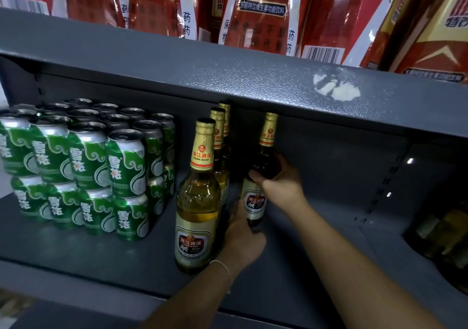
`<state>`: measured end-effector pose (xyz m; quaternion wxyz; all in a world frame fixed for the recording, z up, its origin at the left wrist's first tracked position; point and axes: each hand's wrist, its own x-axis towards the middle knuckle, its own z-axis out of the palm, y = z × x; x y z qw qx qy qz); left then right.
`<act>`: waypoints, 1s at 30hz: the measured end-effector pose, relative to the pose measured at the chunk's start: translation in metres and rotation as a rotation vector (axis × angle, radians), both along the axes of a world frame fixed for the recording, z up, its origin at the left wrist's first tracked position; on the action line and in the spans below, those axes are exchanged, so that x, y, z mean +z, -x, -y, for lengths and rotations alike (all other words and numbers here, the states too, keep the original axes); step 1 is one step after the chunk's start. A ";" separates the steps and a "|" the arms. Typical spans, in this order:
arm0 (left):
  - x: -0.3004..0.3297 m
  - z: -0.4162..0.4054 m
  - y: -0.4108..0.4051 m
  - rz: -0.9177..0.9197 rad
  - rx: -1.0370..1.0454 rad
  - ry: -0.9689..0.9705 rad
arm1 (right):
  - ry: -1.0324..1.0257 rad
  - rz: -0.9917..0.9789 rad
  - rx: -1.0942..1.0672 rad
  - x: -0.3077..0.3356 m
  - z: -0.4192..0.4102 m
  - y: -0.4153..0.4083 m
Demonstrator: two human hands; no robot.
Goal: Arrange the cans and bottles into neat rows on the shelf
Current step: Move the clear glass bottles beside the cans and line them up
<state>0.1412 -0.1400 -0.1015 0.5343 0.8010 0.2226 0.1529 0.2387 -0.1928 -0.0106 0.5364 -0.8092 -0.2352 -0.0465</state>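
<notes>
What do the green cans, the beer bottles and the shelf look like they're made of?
Green cans: likely aluminium, shiny silver rims. Front bottle: clear glass, amber liquid showing through, gold foil neck. Shelf: probably steel, grey textured paint, chipped on the upper shelf edge.

Grey metal shelf [126, 260] before me. Far left: green cans [76, 166], stacked two high, in rows. Centre: three beer bottles [196, 202] upright, in line front to back; fourth bottle [255, 197] just right of them. Right side bare. Upper shelf [228, 75] carries red packs [260, 12].
</notes>
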 end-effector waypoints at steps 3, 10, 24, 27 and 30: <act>0.002 -0.001 0.000 -0.017 -0.020 0.011 | 0.015 0.012 -0.006 0.000 -0.001 0.000; -0.003 -0.006 -0.008 -0.021 -0.017 0.084 | 0.027 0.008 0.018 -0.003 0.000 -0.008; 0.001 -0.008 -0.001 -0.038 -0.022 0.163 | -0.042 -0.261 0.144 -0.059 0.025 -0.012; 0.009 -0.006 0.005 -0.051 -0.017 0.182 | -0.085 -0.293 0.154 -0.070 0.019 -0.007; 0.011 -0.006 0.005 -0.037 0.003 0.164 | -0.120 -0.290 0.150 -0.073 0.014 -0.006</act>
